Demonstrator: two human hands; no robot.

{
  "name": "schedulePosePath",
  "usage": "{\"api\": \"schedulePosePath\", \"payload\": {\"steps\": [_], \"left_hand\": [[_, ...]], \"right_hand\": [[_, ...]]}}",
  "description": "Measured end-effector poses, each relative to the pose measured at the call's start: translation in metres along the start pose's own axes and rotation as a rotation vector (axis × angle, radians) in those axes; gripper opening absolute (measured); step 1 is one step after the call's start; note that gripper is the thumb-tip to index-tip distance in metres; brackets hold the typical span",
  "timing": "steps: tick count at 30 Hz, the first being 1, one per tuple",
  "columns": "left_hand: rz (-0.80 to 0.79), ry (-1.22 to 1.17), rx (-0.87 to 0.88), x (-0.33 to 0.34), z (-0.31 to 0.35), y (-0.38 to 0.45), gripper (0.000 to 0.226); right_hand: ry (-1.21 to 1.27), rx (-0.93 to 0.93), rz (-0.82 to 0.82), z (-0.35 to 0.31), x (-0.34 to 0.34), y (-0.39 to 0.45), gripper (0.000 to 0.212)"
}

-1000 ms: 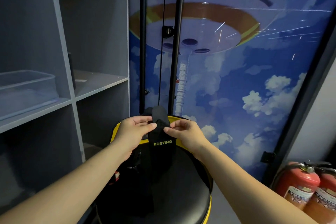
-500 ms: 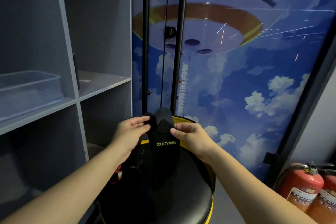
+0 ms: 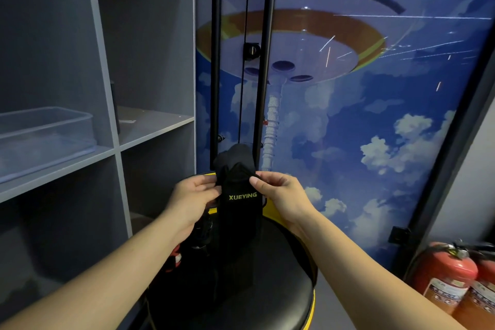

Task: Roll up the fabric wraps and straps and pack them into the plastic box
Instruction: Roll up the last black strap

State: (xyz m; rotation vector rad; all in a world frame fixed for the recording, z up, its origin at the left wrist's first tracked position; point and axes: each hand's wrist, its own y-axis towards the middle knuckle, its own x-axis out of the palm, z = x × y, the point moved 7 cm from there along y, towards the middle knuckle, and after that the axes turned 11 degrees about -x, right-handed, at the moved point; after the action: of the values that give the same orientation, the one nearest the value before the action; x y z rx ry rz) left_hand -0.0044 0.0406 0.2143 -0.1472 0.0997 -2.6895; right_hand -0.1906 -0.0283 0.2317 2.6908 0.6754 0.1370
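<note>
Over a round black stool (image 3: 267, 289), the left hand (image 3: 191, 199) and right hand (image 3: 281, 194) pinched the top edges of a black "XUEYING" fabric wrap (image 3: 239, 211); farther left, the clear plastic box (image 3: 45, 136) sat on a grey shelf (image 3: 53, 169).

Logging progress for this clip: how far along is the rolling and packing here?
Early stage. Done: nothing packed that I can see; the clear plastic box on the shelf looks empty. In hand: the left hand and right hand pinch the top of a black XUEYING wrap, its length hanging unrolled over the round stool. Left: rolling it, more dark straps by the left hand, then packing.
</note>
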Motion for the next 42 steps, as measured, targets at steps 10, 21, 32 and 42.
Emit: {"api": "schedulePosePath", "payload": {"steps": [10,21,32,42], "left_hand": [[-0.125,-0.018,0.0,0.007,0.004,-0.005,0.032],[-0.19,-0.125,-0.051,0.008,0.007,-0.008,0.033],[-0.054,-0.023,0.07,0.004,0.015,-0.006,0.022],[-0.009,0.023,0.094,0.011,0.035,-0.013,0.025]], "right_hand": [[0.096,0.041,0.071,-0.002,0.009,-0.003,0.021],[-0.002,-0.05,0.223,-0.007,0.007,-0.005,0.021],[-0.014,-0.146,0.212,-0.017,0.007,-0.008,0.017],[-0.472,-0.343,0.358,-0.042,0.002,-0.001,0.007]]}}
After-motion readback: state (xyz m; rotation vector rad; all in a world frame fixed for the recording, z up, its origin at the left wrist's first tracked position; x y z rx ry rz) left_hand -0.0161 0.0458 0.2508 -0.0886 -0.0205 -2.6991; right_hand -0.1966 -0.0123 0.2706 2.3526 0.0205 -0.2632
